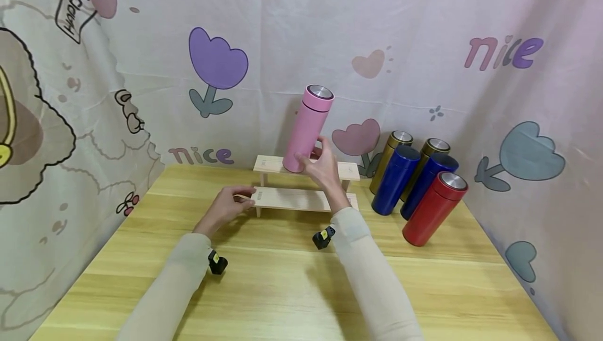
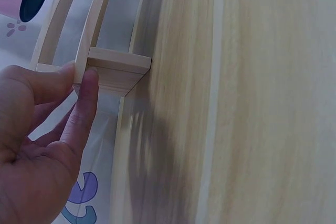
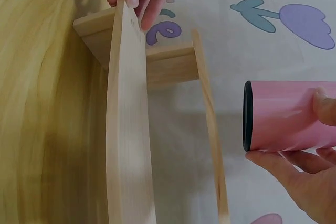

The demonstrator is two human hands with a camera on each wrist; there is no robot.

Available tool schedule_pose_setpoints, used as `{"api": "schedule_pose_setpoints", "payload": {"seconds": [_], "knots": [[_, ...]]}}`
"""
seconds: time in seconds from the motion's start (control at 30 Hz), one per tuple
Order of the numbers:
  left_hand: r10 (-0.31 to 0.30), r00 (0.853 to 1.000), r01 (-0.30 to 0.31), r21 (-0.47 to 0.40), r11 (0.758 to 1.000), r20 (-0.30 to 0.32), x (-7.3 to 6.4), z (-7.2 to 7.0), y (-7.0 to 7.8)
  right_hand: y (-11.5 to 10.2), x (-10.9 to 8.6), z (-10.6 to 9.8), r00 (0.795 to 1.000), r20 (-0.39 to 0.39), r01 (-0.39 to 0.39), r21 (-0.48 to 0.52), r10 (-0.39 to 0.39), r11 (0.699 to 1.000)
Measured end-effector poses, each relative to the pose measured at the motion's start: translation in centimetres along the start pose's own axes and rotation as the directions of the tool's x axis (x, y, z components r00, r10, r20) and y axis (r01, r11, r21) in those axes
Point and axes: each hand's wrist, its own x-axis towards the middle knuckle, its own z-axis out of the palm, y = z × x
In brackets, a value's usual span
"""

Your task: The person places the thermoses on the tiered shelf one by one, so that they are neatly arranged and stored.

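My right hand [image 1: 324, 167] grips a pink thermos flask [image 1: 307, 126] with a silver-topped lid near its lower end. The flask leans slightly over the top tier of a two-tier wooden stand [image 1: 292, 200]. In the right wrist view, a gap shows between the flask's dark base [image 3: 248, 116] and the upper board [image 3: 210, 119]. At the lower tier's left end, my left hand [image 1: 227, 206] pinches the board between thumb and fingers. The left wrist view shows this pinch close up, with the left thumb [image 2: 58, 80] against the board's end.
Right of the stand, several thermos flasks stand grouped: a red one [image 1: 435, 209] in front, two blue ones [image 1: 394, 181] and two gold ones [image 1: 388, 155] behind. The wooden table [image 1: 264, 288] meets a patterned curtain [image 1: 282, 43] at the back and sides.
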Motion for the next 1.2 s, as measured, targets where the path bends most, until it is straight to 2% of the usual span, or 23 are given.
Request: {"api": "schedule_pose_setpoints", "payload": {"seconds": [0.3, 0.53, 0.77, 1.03, 1.2], "knots": [[0.006, 1.0, -0.006, -0.002, 1.0, 0.0, 0.1, 0.0, 0.1, 0.3, 0.4, 0.9, 1.0, 0.002, -0.005, 0.0, 0.005, 1.0], [-0.039, 0.999, 0.039, -0.003, 0.999, -0.008, 0.0, 0.2, 0.2, 0.4, 0.8, 1.7, 1.0, -0.001, -0.007, -0.03, 0.007, 1.0], [-0.003, 1.0, 0.003, -0.019, 1.0, -0.004, 0.2, 0.1, 0.3, 0.1, 1.2, 2.3, 1.0, -0.008, 0.014, -0.033, -0.015, 0.999], [-0.016, 1.0, 0.016, -0.018, 1.0, -0.005, 0.0, 0.1, 0.4, 0.4, 1.6, 3.2, 0.999, 0.01, 0.033, -0.011, -0.033, 0.999], [-0.003, 1.0, 0.003, -0.021, 1.0, -0.003, 0.0, 0.0, 0.3, 0.6, 1.6, 3.7, 1.0, 0.006, 0.026, -0.016, -0.026, 1.0]]}}
